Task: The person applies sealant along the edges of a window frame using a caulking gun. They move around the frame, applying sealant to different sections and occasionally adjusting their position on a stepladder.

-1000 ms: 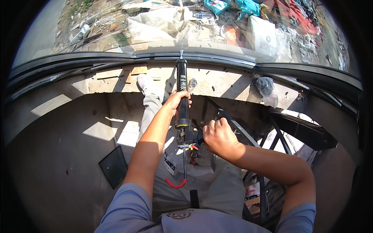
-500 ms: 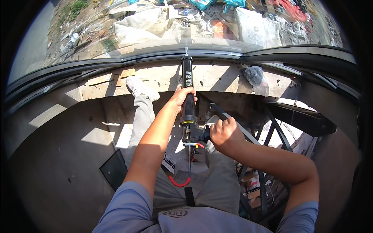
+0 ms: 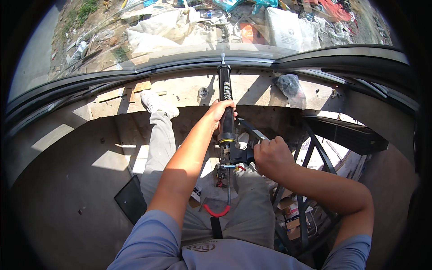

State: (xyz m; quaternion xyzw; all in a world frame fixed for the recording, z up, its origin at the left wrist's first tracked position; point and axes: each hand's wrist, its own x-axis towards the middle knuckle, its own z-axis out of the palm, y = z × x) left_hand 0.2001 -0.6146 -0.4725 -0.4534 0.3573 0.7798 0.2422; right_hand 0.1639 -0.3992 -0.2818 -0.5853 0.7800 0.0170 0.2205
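A black caulking gun (image 3: 228, 125) with a long barrel points away from me, its pale nozzle (image 3: 222, 58) at the dark window frame (image 3: 180, 64). My left hand (image 3: 221, 111) is wrapped round the middle of the barrel from the left side. Behind it, my right hand (image 3: 273, 156) grips the gun's handle, the fingers closed and partly hiding it. The push rod (image 3: 229, 189) runs back toward my body and ends in a red hook (image 3: 217, 212). Whether the nozzle tip touches the frame I cannot tell.
Below the frame runs a concrete ledge (image 3: 252, 90) with wood scraps (image 3: 111, 95) and a crumpled clear plastic bag (image 3: 290, 89). My shoe (image 3: 158, 104) rests on its left part. Dark metal bars (image 3: 302, 211) stand at the right. Rubbish and white sacks (image 3: 283, 29) lie beyond the glass.
The caulking gun has moved a little to the right along the window frame, with both hands still closed on it. The view has shifted slightly.
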